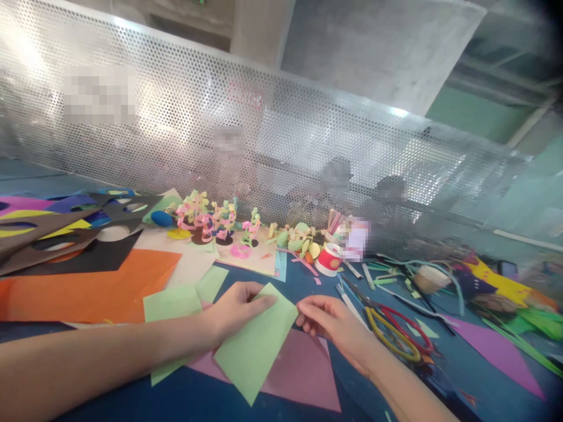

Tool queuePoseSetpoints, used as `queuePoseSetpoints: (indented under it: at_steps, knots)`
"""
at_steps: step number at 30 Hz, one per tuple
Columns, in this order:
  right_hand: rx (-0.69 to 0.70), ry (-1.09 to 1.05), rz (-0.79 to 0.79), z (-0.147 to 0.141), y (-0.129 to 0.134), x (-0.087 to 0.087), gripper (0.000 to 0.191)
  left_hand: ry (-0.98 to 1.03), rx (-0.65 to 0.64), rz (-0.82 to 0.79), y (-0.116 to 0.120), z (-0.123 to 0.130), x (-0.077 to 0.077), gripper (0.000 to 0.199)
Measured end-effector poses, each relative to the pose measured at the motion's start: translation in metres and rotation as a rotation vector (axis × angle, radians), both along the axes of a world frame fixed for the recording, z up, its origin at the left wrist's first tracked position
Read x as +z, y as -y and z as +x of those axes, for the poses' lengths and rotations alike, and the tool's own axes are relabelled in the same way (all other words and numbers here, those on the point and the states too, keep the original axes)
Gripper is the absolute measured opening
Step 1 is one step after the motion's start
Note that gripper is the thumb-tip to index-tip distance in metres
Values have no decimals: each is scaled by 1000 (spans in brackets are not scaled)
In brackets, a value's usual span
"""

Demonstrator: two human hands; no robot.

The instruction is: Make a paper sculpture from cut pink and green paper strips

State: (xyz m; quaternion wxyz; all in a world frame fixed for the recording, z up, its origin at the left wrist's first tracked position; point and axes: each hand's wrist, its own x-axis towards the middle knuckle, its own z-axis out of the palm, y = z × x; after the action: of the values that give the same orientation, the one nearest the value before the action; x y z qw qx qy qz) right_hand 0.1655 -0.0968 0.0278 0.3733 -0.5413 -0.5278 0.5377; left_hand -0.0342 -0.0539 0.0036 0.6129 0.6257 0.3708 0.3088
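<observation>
My left hand [237, 313] grips a sheet of light green paper [259, 346], its thumb lying over the upper part. At the sheet's right corner, my right hand [328, 319] has thumb and fingers pinched together on the edge. Under the held sheet lies pink paper [303, 375] on the dark blue table. More light green paper [171, 302] rests beneath and beyond my left forearm. Right of my right hand are scissors with yellow handles [391, 337] and a pair with red handles [416, 328].
Orange paper [97, 287] and cut black sheets [109, 252] cover the left side. Small paper flower figures [224, 220] stand at the back beside a red and white paper cup [328, 259]. Purple paper [497, 351] lies at right. A perforated metal screen [272, 146] closes off the far side.
</observation>
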Motion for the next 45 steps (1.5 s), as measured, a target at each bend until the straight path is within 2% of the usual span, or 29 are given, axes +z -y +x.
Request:
queuePoseSetpoints:
  at_steps: [17,22,30,45]
  knots:
    - [-45,115,57,-2,-1,-4,21,46,-19,-54,-1,-1,-2,36]
    - [-31,106,66,-4,-3,-4,24,89,-54,-83,-1,-2,-3,35]
    - [0,117,69,-2,-3,-4,25,25,-22,-46,0,-2,-1,34]
    - [-62,174,73,-2,-3,-4,26,30,-35,-40,0,-2,0,37]
